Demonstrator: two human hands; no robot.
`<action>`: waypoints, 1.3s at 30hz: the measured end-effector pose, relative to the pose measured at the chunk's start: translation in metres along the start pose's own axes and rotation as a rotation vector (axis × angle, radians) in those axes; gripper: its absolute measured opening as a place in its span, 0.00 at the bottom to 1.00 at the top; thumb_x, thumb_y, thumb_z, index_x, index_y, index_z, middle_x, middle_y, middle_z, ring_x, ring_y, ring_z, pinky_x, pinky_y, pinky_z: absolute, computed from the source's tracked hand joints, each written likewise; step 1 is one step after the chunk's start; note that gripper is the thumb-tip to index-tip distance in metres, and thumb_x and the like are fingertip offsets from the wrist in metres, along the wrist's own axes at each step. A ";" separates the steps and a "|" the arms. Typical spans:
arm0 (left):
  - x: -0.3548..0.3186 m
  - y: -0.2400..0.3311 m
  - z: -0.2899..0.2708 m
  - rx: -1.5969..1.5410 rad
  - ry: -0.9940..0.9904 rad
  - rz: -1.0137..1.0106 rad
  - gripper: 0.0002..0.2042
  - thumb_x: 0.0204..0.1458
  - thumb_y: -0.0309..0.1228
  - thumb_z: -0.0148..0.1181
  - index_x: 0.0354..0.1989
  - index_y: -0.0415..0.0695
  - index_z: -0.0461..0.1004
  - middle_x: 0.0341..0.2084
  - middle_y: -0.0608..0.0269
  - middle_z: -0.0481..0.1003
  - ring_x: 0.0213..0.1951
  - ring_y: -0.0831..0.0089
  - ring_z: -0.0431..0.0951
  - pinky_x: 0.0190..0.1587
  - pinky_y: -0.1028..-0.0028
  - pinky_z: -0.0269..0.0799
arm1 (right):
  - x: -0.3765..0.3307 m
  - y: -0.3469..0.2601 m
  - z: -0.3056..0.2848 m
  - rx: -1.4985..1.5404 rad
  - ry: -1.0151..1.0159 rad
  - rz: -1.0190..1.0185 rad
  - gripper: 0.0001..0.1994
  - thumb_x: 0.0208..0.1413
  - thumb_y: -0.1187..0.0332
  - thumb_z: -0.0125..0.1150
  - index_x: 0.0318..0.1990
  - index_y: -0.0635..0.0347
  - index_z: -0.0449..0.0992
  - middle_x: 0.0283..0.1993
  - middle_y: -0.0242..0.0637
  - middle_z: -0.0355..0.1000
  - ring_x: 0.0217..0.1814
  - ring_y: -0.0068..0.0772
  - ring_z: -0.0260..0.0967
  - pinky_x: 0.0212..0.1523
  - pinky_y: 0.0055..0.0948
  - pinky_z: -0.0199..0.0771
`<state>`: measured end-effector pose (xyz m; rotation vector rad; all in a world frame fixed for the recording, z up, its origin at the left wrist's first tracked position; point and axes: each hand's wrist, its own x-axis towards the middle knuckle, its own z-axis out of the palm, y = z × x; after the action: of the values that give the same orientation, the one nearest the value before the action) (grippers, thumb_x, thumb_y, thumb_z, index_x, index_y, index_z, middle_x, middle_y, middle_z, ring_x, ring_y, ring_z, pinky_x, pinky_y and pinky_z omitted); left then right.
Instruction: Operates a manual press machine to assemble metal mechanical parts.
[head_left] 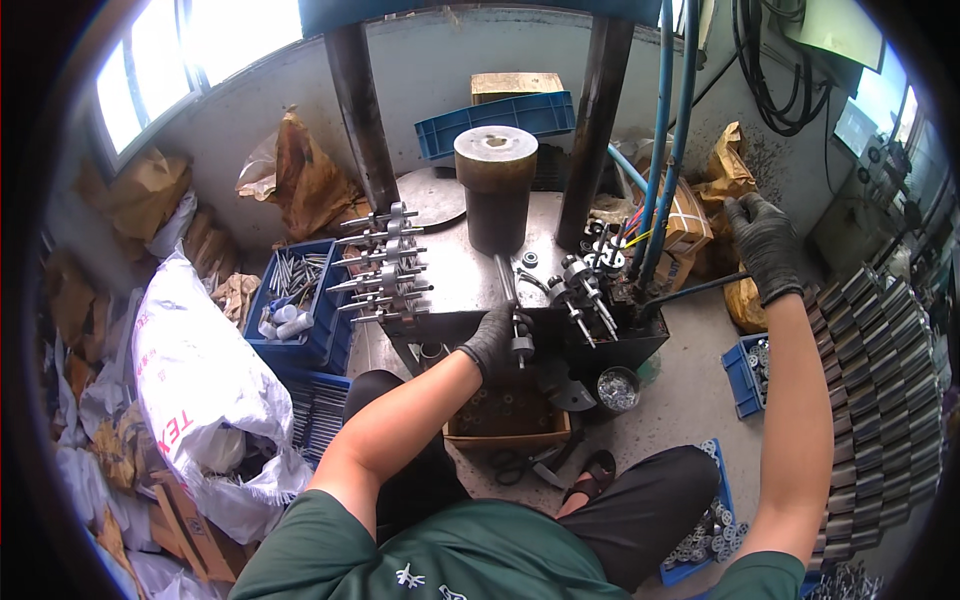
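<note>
My left hand (pixel 490 342), in a dark glove, closes around a steel shaft (pixel 506 282) at the front edge of the press table (pixel 455 262). One end of the shaft points up toward the foot of the thick press ram (pixel 496 190); a collar-like ring (pixel 521 346) shows at the lower end, beside my fingers. Off to the right, my gloved right hand (pixel 766 245) is raised, its fingers loosely bent and apart. A dark lever (pixel 700 288) runs from the press to the side of that palm. Whether the palm presses on it is hard to see.
Shafts with rings (pixel 385 265) stand in rows on the table's left; several more (pixel 590 290) lie on its right. Left are a blue parts crate (pixel 335 290) and a white sack (pixel 190 370). Stacked metal cylinders (pixel 880 390) rise at right. A tin (pixel 618 388) stands below the table.
</note>
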<state>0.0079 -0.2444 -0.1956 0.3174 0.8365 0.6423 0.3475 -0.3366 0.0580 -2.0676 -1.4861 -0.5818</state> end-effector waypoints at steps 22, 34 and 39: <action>-0.117 0.017 0.007 1.291 -0.320 1.166 0.13 0.59 0.20 0.61 0.53 0.41 0.76 0.44 0.56 0.77 0.46 0.69 0.79 0.50 0.68 0.78 | -0.217 -0.089 0.082 1.488 -1.286 0.287 0.23 0.52 0.71 0.69 0.56 0.60 0.72 0.41 0.34 0.75 0.38 0.28 0.77 0.39 0.28 0.82; -0.087 -0.010 0.008 2.058 -0.728 0.563 0.26 0.51 0.43 0.69 0.57 0.46 0.73 0.49 0.51 0.77 0.48 0.50 0.81 0.50 0.56 0.78 | -0.245 -0.107 0.133 0.856 -1.078 -0.155 0.22 0.48 0.55 0.72 0.43 0.64 0.78 0.41 0.51 0.77 0.46 0.54 0.78 0.48 0.45 0.79; -0.087 0.004 -0.003 1.810 -0.779 0.203 0.23 0.61 0.48 0.62 0.56 0.43 0.73 0.42 0.46 0.80 0.46 0.47 0.82 0.49 0.55 0.78 | -0.236 -0.120 0.099 0.745 -0.941 -0.325 0.21 0.50 0.54 0.71 0.42 0.62 0.79 0.37 0.50 0.76 0.41 0.55 0.77 0.43 0.47 0.79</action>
<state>-0.0395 -0.2968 -0.1449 2.1403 0.3889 -0.2781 0.1651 -0.4139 -0.1440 -1.5077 -2.0998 0.8756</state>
